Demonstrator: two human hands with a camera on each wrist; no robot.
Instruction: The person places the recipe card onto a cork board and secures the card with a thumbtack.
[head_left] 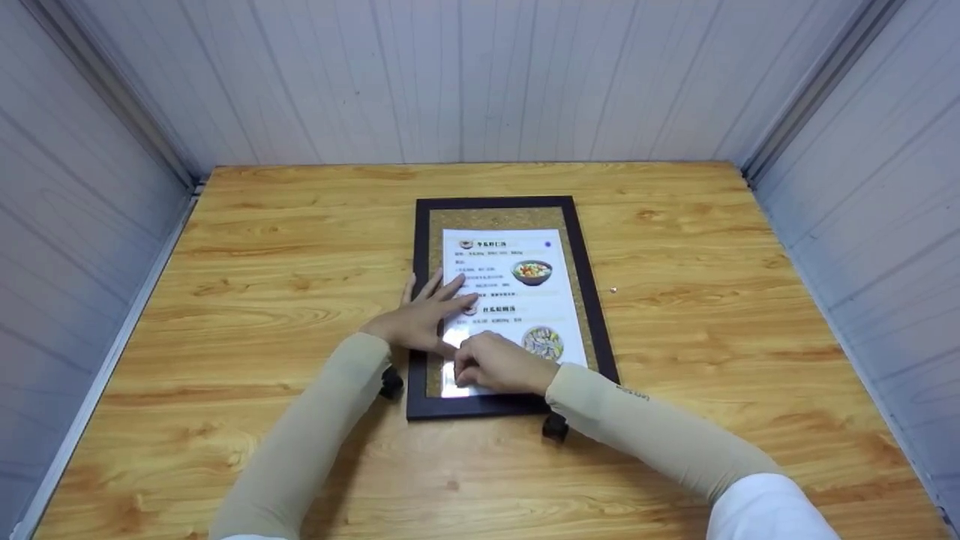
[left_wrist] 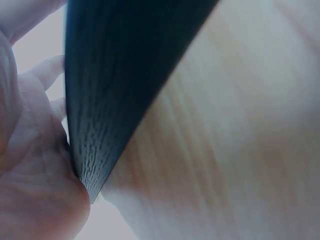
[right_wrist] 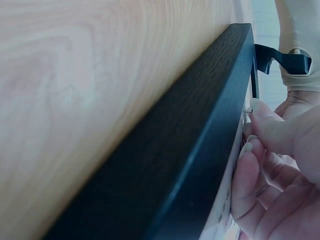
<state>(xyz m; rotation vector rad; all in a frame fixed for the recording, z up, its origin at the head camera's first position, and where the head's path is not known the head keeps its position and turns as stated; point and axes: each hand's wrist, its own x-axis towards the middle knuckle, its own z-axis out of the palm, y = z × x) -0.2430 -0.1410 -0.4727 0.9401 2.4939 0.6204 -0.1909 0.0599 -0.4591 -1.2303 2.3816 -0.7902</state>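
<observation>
A printed recipe sheet (head_left: 495, 262) with food pictures lies on a black-framed cork board (head_left: 491, 217). A blue pushpin (head_left: 547, 244) sits at the sheet's upper right corner. My left hand (head_left: 424, 319) rests with spread fingers across the board's left edge and the sheet; its palm lies against the frame (left_wrist: 105, 100) in the left wrist view. Near the sheet's lower left corner, my right hand (head_left: 495, 364) has curled fingers. In the right wrist view its thumb and fingers (right_wrist: 272, 132) pinch a small pin (right_wrist: 248, 110), mostly hidden, at the sheet's surface.
A tiny shiny pin-like piece (head_left: 613, 289) lies on the wooden table (head_left: 712, 300) to the right of the board. Pale panel walls (head_left: 465, 82) enclose the table at the back and both sides. Black wrist cameras (head_left: 555, 427) sit near the board's lower edge.
</observation>
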